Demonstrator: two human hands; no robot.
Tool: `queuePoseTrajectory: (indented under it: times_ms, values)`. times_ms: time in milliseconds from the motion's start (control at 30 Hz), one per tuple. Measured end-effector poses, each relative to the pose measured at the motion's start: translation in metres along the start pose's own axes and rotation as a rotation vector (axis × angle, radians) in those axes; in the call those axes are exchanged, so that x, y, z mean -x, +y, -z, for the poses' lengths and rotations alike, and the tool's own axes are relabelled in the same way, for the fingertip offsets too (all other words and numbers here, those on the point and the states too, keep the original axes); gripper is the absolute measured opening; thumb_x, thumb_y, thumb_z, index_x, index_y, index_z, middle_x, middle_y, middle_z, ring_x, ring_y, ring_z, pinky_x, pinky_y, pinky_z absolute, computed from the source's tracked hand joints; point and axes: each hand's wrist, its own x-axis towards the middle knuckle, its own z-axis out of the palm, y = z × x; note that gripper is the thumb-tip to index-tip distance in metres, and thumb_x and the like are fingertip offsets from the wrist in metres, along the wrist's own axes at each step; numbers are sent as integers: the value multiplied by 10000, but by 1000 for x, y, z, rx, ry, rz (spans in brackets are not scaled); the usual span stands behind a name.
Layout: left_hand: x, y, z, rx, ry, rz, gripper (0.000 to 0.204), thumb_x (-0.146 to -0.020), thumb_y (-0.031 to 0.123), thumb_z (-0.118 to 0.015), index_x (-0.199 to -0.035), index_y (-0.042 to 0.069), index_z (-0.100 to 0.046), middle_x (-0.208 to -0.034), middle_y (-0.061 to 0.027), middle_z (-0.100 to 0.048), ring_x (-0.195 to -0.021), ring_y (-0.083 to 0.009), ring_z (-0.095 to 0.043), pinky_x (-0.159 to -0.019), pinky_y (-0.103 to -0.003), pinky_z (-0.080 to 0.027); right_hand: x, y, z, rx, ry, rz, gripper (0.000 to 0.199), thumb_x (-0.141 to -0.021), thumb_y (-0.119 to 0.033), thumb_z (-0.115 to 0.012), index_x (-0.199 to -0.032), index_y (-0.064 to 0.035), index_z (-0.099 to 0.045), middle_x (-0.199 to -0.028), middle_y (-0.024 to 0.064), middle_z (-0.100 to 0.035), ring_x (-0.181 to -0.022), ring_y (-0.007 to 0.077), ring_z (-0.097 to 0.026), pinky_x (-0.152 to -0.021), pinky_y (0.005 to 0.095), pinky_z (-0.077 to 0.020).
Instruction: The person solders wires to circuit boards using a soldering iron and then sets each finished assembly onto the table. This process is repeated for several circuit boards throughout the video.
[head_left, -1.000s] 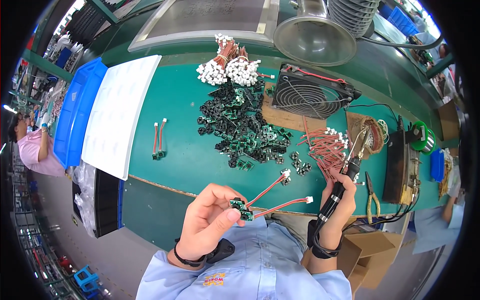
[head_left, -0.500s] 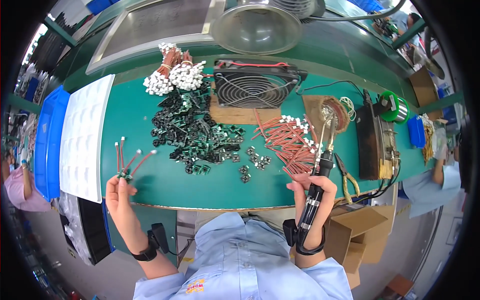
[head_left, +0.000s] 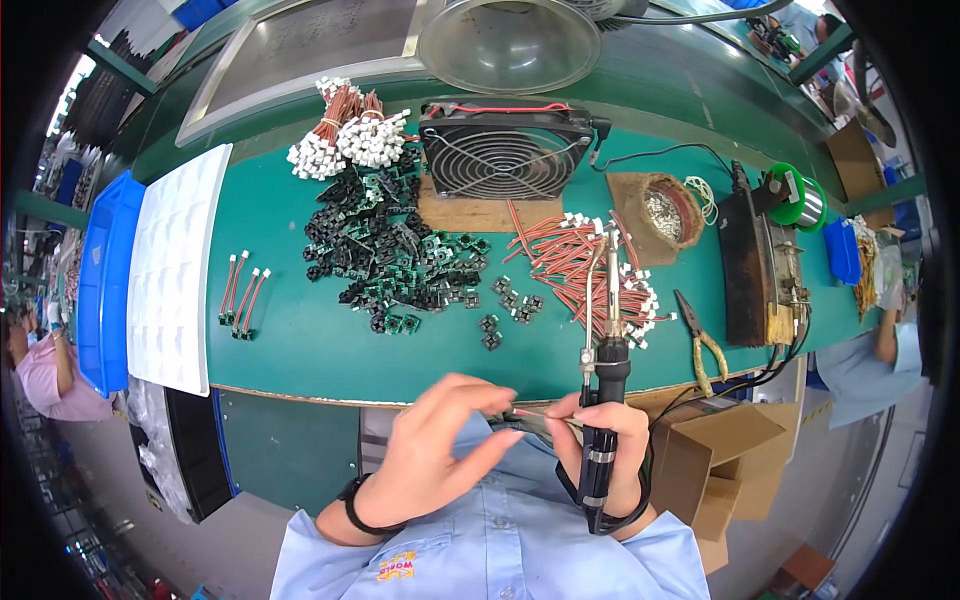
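Light blue collared work shirt with short sleeves and an orange embroidered chest mark. Black band on the wrist of the left hand; black strap around the wrist of the right hand.

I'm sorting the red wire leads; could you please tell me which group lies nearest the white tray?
The small group of finished leads, lying apart at the bench's left just beside the white tray, far from both bigger heaps.

The bench top is teal green. A black-handled soldering iron stands over a light blue shirt. Red wires with white plugs lie beside black and green parts. The fan is black with a silver wire grille. Further left sit a white tray and a blue bin.
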Motion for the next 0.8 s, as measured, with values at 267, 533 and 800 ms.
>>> queuePoseTrajectory:
  times_ms: [267, 533, 800]
  values:
    - [-2, 1, -15, -54, -76, -54, 122, -737, -45, -641, -832, -3, -576, -764, -112, -608, -682, -210, -585, -611, -281, -463, -3, -2, 8, -55, -158, -27, 464, -740, 101, -658, -1052, -90, -373, -843, 141, -590, -761, 195, -623, -665, 298, -511]
    - [-5, 0, -19, 97, -42, -50, 135, -746, -41, -638, -854, -6, -567, -796, -117, -612, -706, -201, -584, -629, -275, -458, 0, -1, -3, -175, 32, -64, 432, -753, 80, -667, -1049, -74, -394, -788, 150, -611, -715, 192, -632, -642, 297, -523]
    - [-6, -5, -14, 147, -30, -18, 145, -747, -28, -647, -864, -1, -566, -805, -121, -611, -712, -192, -578, -627, -273, -453, -6, -1, 4, -151, -38, -71, 415, -746, 83, -672, -1032, -47, -400, -792, 134, -614, -717, 192, -641, -657, 297, -530]
